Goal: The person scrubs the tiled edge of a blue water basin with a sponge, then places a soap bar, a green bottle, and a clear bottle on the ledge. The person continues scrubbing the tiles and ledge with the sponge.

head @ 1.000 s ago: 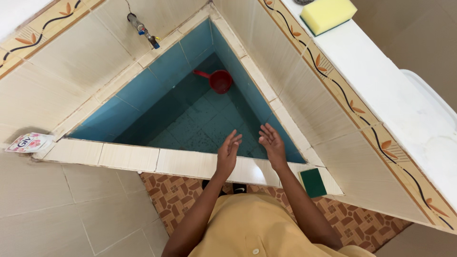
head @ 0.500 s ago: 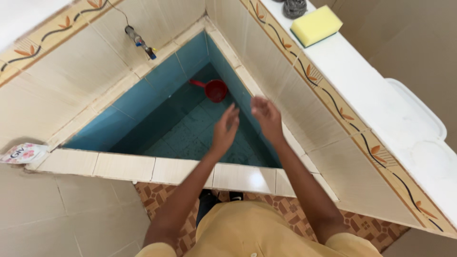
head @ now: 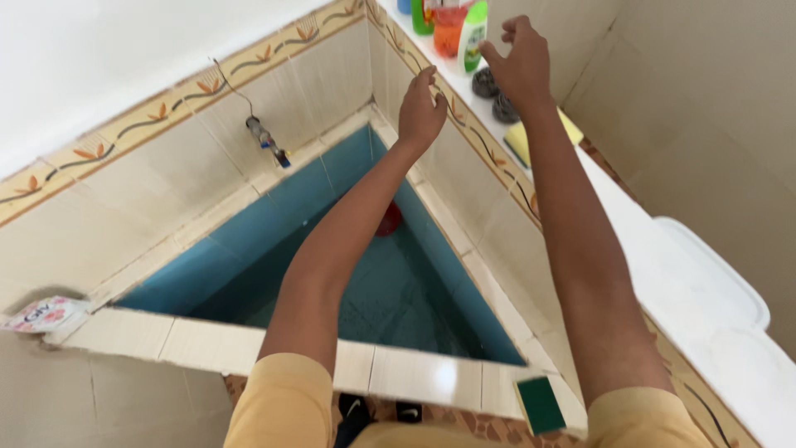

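Up on the far ledge, the right hand [head: 521, 58] was held empty, fingers loosely spread, beside the green bottle [head: 473, 25], the left hand [head: 421, 108] likewise empty below; a clean pick, it was judged, was best made around the bottle's body.

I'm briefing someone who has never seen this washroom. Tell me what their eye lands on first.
First, the triangular blue-tiled water basin in the corner, with a tap on the wall above it. Then both arms stretched over it: the left hand and right hand, both empty, reach toward the bottles on the white ledge. A green sponge lies on the near rim.
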